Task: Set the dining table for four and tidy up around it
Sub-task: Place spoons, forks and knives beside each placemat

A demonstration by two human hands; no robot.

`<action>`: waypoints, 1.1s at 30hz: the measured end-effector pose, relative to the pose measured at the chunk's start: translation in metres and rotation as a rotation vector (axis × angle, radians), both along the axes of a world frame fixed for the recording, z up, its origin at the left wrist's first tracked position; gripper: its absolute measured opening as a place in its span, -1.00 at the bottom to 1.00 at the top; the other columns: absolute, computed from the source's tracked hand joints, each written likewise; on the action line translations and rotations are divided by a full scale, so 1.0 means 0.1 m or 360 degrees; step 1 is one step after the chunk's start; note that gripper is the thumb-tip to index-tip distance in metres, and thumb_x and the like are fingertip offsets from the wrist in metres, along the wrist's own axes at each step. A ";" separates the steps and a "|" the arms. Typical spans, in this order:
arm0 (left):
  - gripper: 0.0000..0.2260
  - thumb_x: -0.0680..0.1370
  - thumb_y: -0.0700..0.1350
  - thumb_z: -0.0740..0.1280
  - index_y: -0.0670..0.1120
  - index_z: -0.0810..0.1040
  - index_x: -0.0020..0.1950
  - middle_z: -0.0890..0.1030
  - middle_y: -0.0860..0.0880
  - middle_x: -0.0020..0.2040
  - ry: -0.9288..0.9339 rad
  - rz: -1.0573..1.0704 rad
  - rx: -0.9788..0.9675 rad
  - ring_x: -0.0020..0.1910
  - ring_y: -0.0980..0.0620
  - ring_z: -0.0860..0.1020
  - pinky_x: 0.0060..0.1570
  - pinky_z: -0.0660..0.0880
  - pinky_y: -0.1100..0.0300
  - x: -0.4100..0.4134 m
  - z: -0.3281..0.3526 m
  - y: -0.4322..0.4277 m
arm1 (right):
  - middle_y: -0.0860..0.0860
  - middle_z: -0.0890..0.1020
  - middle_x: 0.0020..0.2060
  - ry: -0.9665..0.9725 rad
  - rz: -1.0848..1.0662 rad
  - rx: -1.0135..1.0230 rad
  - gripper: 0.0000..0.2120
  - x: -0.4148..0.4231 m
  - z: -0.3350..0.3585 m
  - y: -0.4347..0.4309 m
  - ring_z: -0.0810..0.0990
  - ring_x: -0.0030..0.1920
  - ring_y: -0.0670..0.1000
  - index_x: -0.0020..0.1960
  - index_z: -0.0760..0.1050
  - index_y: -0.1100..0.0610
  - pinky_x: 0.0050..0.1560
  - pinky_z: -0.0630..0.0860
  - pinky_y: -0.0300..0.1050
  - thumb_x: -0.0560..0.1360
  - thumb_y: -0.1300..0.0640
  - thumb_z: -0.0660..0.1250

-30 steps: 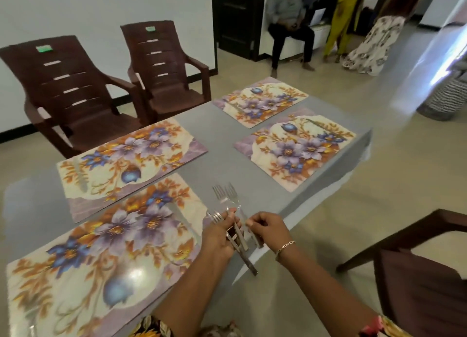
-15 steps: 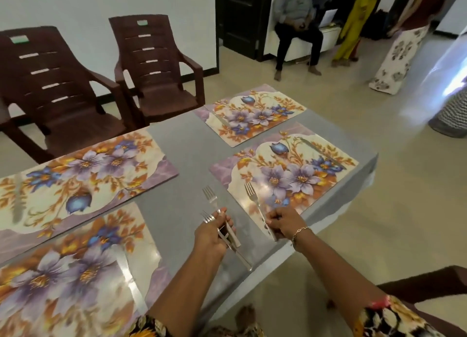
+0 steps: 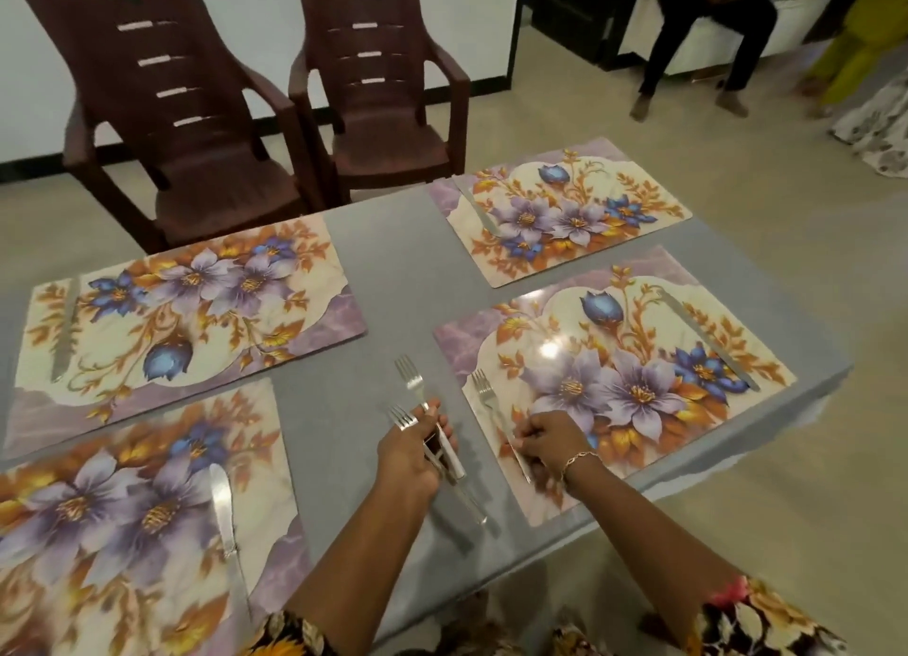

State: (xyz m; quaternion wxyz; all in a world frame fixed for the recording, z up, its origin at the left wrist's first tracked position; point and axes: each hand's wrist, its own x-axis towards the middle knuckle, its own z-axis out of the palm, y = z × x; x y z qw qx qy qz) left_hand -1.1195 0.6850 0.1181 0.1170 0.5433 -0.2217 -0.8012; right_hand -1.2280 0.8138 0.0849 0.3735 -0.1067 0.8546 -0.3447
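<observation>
Nearest, at the near edge of the table [image 3: 393, 262], the left hand [image 3: 410, 459] is clenched round a bunch of forks [image 3: 411, 382]. Two sets of prongs stick out past the knuckles toward the far edge. The handles poke out behind the palm toward the near edge, over the bare grey top between the two near mats.

Just to its right, the right hand [image 3: 548, 439] has its fingers curled down on the handle of a single fork [image 3: 486, 395], pinching it. The prongs lie beyond the fingertips, pointing at the far edge, and the handle's end shows behind the hand. This fork lies along the left edge of the near right mat [image 3: 614, 336]. The near right knife [image 3: 707, 341] lies on that mat's right side, by the table's right edge.

At the near left corner, the near left mat [image 3: 123, 508] carries the near left knife [image 3: 223, 508] on its right side. Farther on, the far left mat [image 3: 196, 287] bears the far left knife [image 3: 66, 331] and the far right mat [image 3: 565, 213] the far right knife [image 3: 479, 213], each along the left side.

Beyond the far edge stand two brown chairs [image 3: 162, 115], and farther back are a seated person's legs [image 3: 697, 31].
</observation>
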 end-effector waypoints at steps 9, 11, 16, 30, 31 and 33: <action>-0.89 0.56 -0.30 0.27 -0.19 0.57 -0.11 0.53 -0.12 -0.31 -0.0036 0.0074 -0.0008 -0.37 0.00 0.49 -0.46 0.50 0.19 -0.06 -0.05 0.03 | -0.01 0.45 -0.44 0.0055 0.0185 0.0079 -0.69 -0.07 -0.01 0.03 0.43 -0.47 -0.09 -0.34 0.30 0.11 -0.58 0.39 -0.38 0.45 0.27 0.37; -0.90 0.56 -0.29 0.27 -0.20 0.58 -0.10 0.53 -0.12 -0.31 -0.0030 0.0085 0.0002 -0.38 0.00 0.48 -0.47 0.50 0.20 -0.08 -0.07 0.04 | -0.02 0.49 -0.42 0.0249 0.0358 0.0188 -0.66 -0.06 0.01 0.02 0.42 -0.45 -0.10 -0.36 0.26 0.06 -0.48 0.40 -0.35 0.47 0.19 0.36; -0.90 0.56 -0.28 0.27 -0.20 0.58 -0.06 0.53 -0.12 -0.31 0.0001 0.0097 0.0018 -0.37 0.01 0.48 -0.52 0.49 0.24 -0.11 -0.13 0.06 | 0.13 0.63 -0.05 0.0673 0.0620 0.0369 -0.86 -0.02 0.03 0.05 0.55 -0.09 0.08 -0.19 0.41 0.09 -0.14 0.38 -0.17 0.53 0.11 0.24; -0.90 0.57 -0.26 0.26 -0.19 0.57 -0.07 0.53 -0.09 -0.34 -0.0006 0.0123 -0.0012 -0.41 0.04 0.49 -0.49 0.49 0.24 -0.11 -0.12 0.12 | 0.06 0.63 0.11 0.1343 0.1624 0.0120 -0.25 -0.08 -0.20 0.20 0.65 0.03 -0.03 0.10 0.60 0.15 -0.07 0.58 -0.18 -0.06 0.00 0.66; -0.91 0.56 -0.26 0.27 -0.20 0.57 -0.07 0.54 -0.09 -0.35 -0.0003 0.0129 -0.0007 -0.44 0.05 0.50 -0.50 0.49 0.25 -0.11 -0.12 0.13 | 0.06 0.64 0.11 0.1355 0.1631 0.0113 -0.26 -0.09 -0.19 0.21 0.65 0.03 -0.04 0.09 0.60 0.14 -0.07 0.57 -0.19 -0.06 0.00 0.66; -0.91 0.56 -0.27 0.27 -0.20 0.57 -0.08 0.54 -0.08 -0.38 0.0005 0.0137 -0.0005 -0.49 0.06 0.51 -0.51 0.50 0.26 -0.12 -0.11 0.14 | 0.05 0.64 0.10 0.1324 0.1597 0.0107 -0.26 -0.08 -0.21 0.22 0.65 0.03 -0.05 0.08 0.61 0.13 -0.08 0.58 -0.20 -0.06 -0.02 0.66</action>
